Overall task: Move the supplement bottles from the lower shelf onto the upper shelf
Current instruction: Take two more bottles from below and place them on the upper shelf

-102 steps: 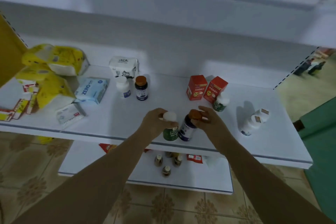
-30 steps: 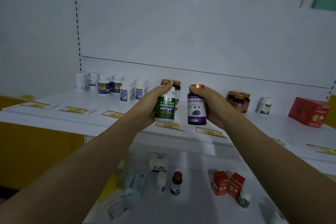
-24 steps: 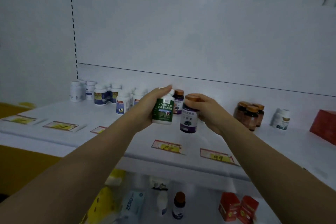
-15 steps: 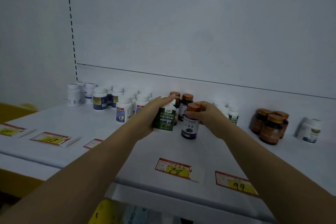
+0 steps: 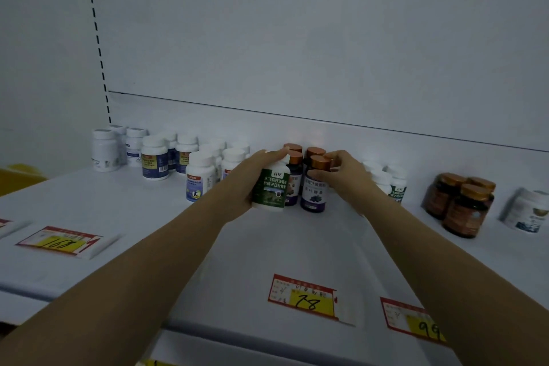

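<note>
Head cam: looks like the placing step. Left hand (image 5: 246,178) grips the green bottle (image 5: 271,189) low at the upper shelf (image 5: 237,261). Right hand (image 5: 346,180) pinches the purple bottle (image 5: 314,193) near its cap, beside the copper-capped bottles (image 5: 293,154). Next up I'd say: settle both, let go gently, don't bump the neighbours.

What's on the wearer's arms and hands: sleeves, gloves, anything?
Nothing worn in view. The left forearm and right forearm are bare, no sleeve showing. The left hand and right hand have no gloves, rings, watch or wristband.

Roughly twenty bottles (image 5: 154,162), three amber jars (image 5: 463,211), four tags (image 5: 303,297)
</note>
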